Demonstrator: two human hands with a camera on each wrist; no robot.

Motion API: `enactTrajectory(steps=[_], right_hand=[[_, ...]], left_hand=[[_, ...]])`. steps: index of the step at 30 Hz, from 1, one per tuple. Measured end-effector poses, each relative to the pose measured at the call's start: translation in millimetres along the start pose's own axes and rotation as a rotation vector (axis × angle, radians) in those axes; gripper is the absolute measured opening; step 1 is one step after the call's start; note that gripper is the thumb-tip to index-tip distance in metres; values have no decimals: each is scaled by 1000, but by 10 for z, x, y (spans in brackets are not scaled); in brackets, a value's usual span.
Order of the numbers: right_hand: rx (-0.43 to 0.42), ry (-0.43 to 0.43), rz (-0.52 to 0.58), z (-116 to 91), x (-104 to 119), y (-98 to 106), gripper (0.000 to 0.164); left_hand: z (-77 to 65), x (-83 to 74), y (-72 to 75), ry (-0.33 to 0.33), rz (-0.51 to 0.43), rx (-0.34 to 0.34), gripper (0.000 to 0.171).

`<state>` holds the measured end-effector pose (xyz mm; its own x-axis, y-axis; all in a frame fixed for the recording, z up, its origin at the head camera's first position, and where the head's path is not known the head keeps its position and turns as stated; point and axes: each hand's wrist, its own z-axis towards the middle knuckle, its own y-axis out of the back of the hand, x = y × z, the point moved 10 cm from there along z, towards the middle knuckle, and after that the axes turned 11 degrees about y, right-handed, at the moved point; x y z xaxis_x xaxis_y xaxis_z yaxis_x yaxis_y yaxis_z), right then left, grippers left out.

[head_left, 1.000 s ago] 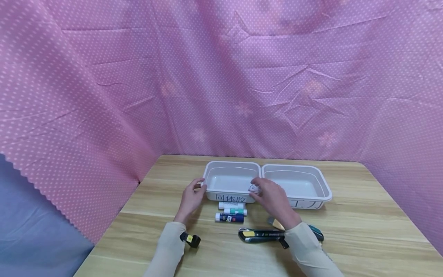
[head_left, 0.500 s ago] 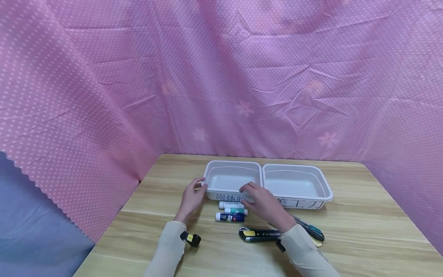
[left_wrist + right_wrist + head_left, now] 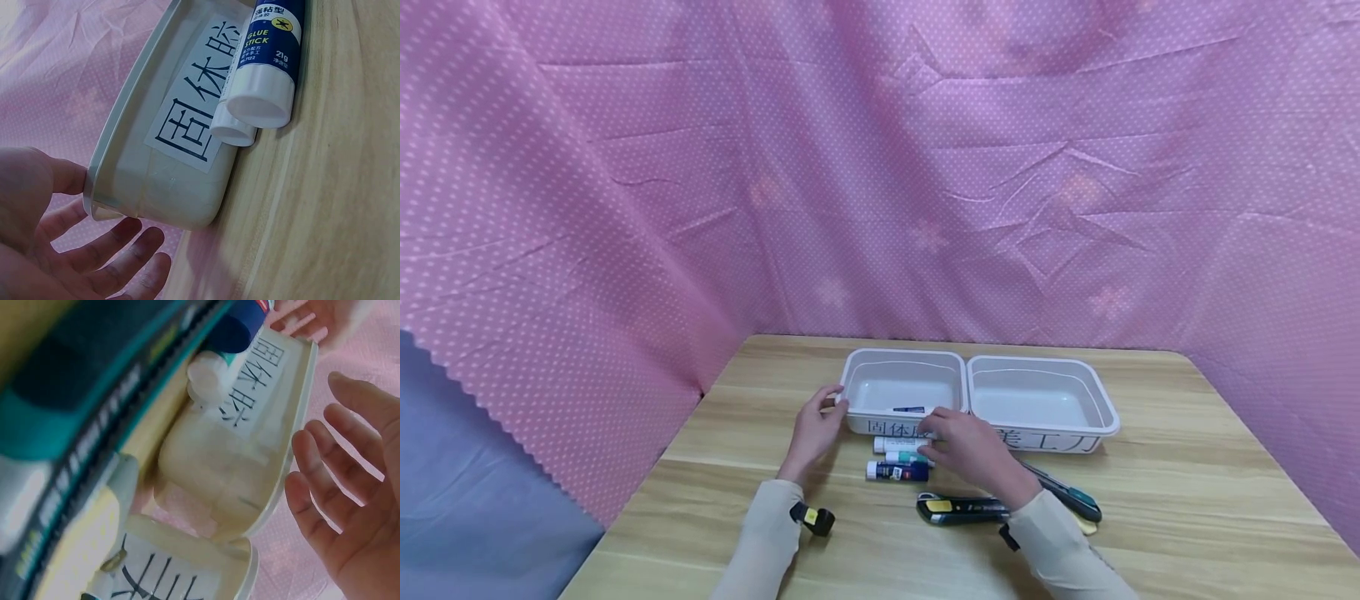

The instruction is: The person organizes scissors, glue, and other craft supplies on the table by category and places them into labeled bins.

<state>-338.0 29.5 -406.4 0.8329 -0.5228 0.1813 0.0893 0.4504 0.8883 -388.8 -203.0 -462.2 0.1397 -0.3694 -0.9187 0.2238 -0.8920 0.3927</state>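
Navy-blue cylindrical plastic glue stick [image 3: 898,472] with white cap, lying on the pale wood-grained bench [image 3: 700,500], left of and slightly nearer than the right grip [image 3: 968,450]; long axis left to right, cap leftward. Beyond, parallel: white-and-green plastic glue stick [image 3: 907,457], white plastic glue stick [image 3: 901,445], right ends beside those spread, unladen fingers, contact unclear. Farther: white rectangular plastic bin [image 3: 906,365], with left grip [image 3: 814,425] loosely spread against its rim corner, well apart from the right; inside, by the front rim, blue-and-white stick [image 3: 910,409].

On the bench [image 3: 1187,467], the left bin [image 3: 880,393] stands just beside the right bin [image 3: 1037,408]. 3 glue sticks [image 3: 898,472] lie before the left bin, 1 more stick [image 3: 910,409] inside. Utility knives [image 3: 961,510] lie before the bins, mostly right of the glue sticks. Behind hangs a curtain [image 3: 880,208].
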Motion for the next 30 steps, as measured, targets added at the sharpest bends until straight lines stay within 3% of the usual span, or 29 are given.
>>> enactTrajectory(steps=[14,24,30], right_hand=[[200,-12,-46,-9,68,-389,24],[278,-61,-66,-58,39,-488,30],[281,-71,-77,-72,39,-493,33]], left_hand=[[-5,-20,5,-23,-4,-11,38],[3,-3,1,-17,4,-7,38],[4,12,2,2,11,-6,39]])
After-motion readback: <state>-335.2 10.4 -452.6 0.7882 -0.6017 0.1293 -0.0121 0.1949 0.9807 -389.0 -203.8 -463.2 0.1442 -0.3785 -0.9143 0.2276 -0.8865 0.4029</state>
